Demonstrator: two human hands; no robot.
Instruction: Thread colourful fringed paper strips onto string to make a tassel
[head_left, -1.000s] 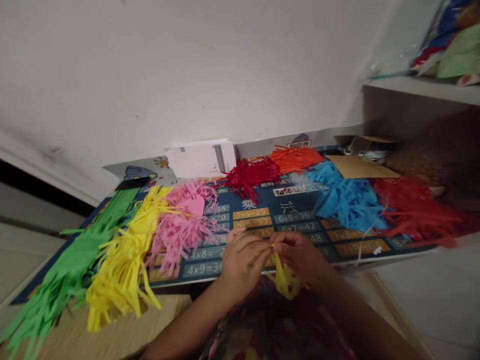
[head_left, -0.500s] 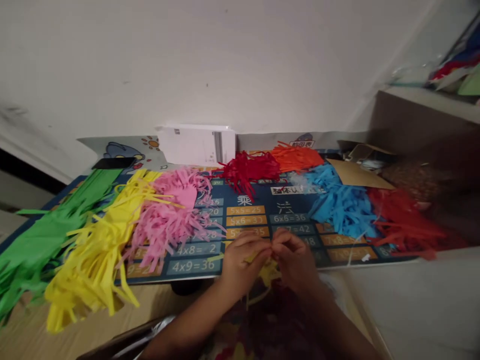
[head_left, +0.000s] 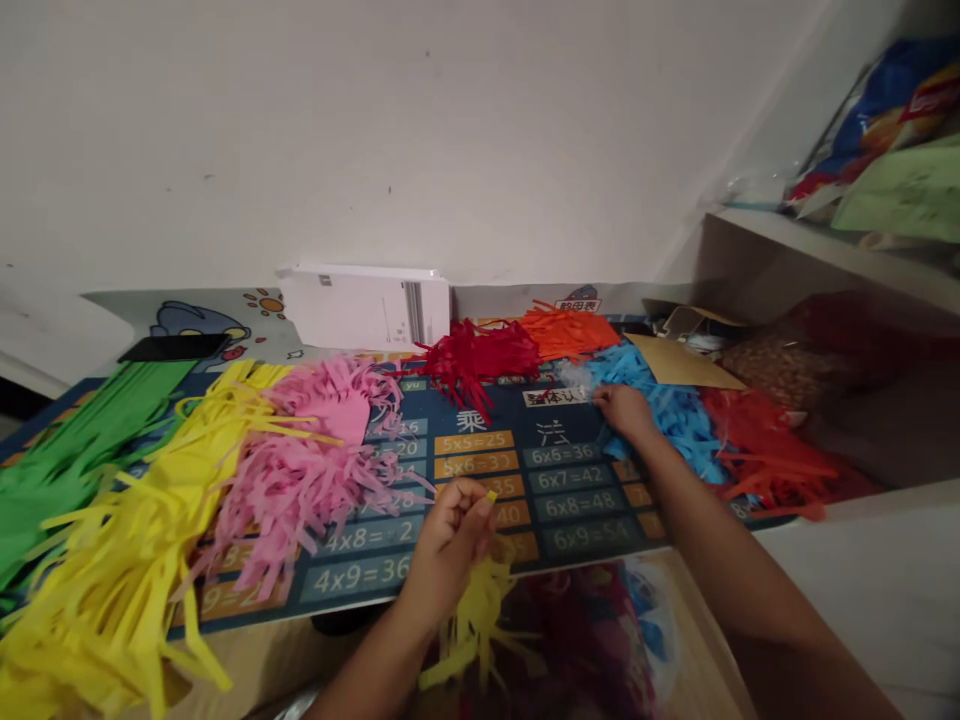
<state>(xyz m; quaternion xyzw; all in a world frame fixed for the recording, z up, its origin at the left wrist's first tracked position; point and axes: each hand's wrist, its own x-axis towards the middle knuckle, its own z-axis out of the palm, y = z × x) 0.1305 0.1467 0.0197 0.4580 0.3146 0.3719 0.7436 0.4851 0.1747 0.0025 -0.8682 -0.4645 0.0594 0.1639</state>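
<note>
A yellow paper tassel [head_left: 480, 610] hangs below my left hand [head_left: 454, 535], its rolled tip pinched between thumb and fingers. My left hand is closed on it at the front edge of the table. Farther back, my right hand [head_left: 628, 412] reaches to a small clear, crinkled plastic piece [head_left: 576, 378] beside the blue fringed paper [head_left: 675, 420]. Its fingers are curled together; what lies in them, if anything, is hidden. Red tassels [head_left: 480, 355] and orange tassels [head_left: 568, 330] lie to the left of that hand, near the wall.
Green [head_left: 82, 440], yellow [head_left: 142, 520] and pink [head_left: 307, 450] fringed papers cover the left of the printed mat [head_left: 360, 575]. A white box [head_left: 367, 310] leans on the wall, with a phone [head_left: 176, 347] to its left. Red fringed paper [head_left: 772, 450] and a cardboard piece [head_left: 682, 362] are at right.
My hands have come apart. The right one moved forward and right to the blue paper, while the left keeps the yellow tassel, now hanging in plain view. The camera view has shifted slightly.
</note>
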